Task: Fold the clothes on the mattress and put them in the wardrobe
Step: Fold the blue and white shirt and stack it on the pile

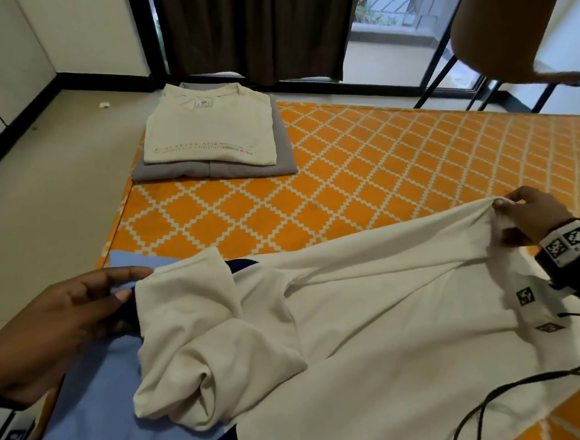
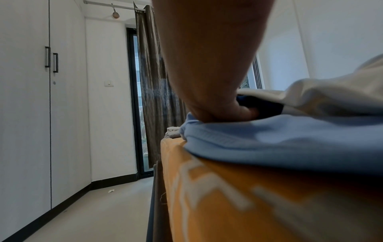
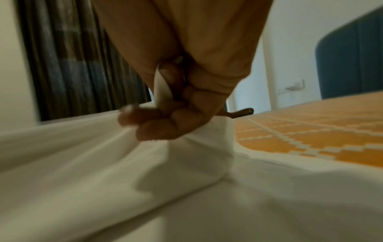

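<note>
A white shirt [image 1: 378, 315] lies spread across the orange patterned mattress [image 1: 356, 162], partly over a light blue garment [image 1: 98, 396]. My left hand [image 1: 134, 283] pinches the white shirt's sleeve edge at the near left, where dark navy fabric shows. At the right, my right hand [image 1: 504, 200] pinches a raised fold of the same shirt; the right wrist view shows its fingers [image 3: 149, 117] curled on the white cloth [image 3: 103, 180]. A folded cream T-shirt [image 1: 212, 128] sits on a folded grey garment [image 1: 281, 142] at the mattress's far left corner.
White wardrobe doors [image 2: 31, 98] with black handles stand closed across the floor to the left. A chair [image 1: 507, 39] and a dark curtain [image 1: 246, 23] stand beyond the mattress. A black cable [image 1: 482, 405] trails over the shirt at the right.
</note>
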`<state>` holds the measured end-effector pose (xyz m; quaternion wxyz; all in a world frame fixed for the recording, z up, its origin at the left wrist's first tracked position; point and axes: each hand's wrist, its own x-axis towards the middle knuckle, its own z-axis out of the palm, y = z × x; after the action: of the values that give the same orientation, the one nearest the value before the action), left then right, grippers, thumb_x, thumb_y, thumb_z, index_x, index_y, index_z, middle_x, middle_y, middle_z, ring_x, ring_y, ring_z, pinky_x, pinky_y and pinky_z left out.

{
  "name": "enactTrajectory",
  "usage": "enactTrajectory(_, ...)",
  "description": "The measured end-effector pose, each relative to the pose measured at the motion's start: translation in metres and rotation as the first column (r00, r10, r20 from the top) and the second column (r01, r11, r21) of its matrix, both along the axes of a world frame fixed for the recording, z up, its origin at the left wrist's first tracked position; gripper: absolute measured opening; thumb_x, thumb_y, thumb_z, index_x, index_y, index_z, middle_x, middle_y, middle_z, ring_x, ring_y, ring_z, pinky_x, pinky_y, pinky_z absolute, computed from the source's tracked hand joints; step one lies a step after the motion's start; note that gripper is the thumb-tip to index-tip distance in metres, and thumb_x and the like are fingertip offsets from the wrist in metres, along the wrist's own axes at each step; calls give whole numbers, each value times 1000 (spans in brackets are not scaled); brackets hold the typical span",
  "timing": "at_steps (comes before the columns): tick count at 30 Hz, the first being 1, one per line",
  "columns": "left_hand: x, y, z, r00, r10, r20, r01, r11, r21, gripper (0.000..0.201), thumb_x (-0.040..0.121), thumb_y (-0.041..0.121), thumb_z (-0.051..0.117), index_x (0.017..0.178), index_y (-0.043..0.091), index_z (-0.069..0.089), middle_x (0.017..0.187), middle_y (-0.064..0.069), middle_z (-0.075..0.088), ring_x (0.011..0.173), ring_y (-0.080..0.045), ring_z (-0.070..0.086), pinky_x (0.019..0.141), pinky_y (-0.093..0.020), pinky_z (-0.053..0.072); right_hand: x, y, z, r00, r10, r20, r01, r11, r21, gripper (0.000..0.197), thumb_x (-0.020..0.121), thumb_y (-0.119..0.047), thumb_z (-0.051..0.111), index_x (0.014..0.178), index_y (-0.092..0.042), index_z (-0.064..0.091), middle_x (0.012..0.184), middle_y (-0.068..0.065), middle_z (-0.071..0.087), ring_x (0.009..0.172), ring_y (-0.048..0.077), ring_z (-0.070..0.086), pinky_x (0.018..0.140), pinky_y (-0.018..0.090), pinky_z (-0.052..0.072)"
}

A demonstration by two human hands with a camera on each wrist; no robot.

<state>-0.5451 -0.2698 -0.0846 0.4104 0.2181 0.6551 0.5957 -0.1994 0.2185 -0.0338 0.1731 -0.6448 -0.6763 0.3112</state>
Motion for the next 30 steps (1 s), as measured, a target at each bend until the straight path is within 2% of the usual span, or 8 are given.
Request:
enactTrajectory(5,-10,1,-13,998,56,39,-56,998,-16,60,59,31,86,117,25,70,114,-13,71,100,-24,71,72,-30,60,-1,-3,4,972,-57,-226,61,998,9,11,94,-7,61,105,-7,58,76,12,63,41,7,61,35,14,45)
enactTrajectory(8,-7,1,-15,994,109,7,-109,993,-45,64,63,25,82,123,39,64,104,-29,64,102,-38,67,92,-51,53,-4,3,-2,949,-95,-299,112,993,39,7,93,-1,61,100,-3,61,60,8,66,35,4,58,38,14,47)
enactTrajectory(10,-7,-2,-18,995,96,1,-96,993,-68,76,57,35,90,126,43,61,105,-36,58,107,-49,61,98,-61,46,-9,8,-4,946,-132,-295,151,988,41,3,94,-1,59,94,-3,62,77,15,65,33,6,57,38,19,50)
enactTrajectory(17,-2,3,-17,989,141,38,-141,990,1,56,74,21,68,128,37,61,120,-3,70,107,-26,68,101,-56,42,-18,12,-15,984,-88,-155,54,976,-211,23,106,-19,30,126,-15,41,69,14,50,56,29,60,44,39,54)
enactTrajectory(22,2,2,-12,971,233,60,-236,970,50,82,64,29,79,138,44,48,137,8,57,103,-24,67,60,-33,61,-12,2,-9,922,-16,-388,-75,973,-220,7,104,-8,37,100,-9,43,85,23,58,68,31,67,62,42,60)
enactTrajectory(25,9,0,-7,970,210,-122,-203,977,68,103,66,33,78,153,36,22,156,9,31,122,4,50,71,-11,55,1,9,-20,864,-4,-504,-22,999,-45,28,96,0,52,112,-21,42,110,12,61,102,25,59,86,44,45)
enactTrajectory(28,18,3,5,974,146,-173,-140,989,52,127,36,57,92,145,52,27,151,8,39,124,-14,55,78,-32,59,11,0,-30,952,164,-257,-141,985,104,41,91,0,61,125,-18,47,121,14,58,108,26,53,93,49,45)
enactTrajectory(30,24,6,10,959,63,-277,-62,998,12,125,17,69,89,132,60,38,143,17,45,112,-5,63,79,-36,59,16,-7,-33,957,287,-29,-272,931,241,38,89,0,63,123,-14,53,124,16,57,112,31,53,97,49,43)
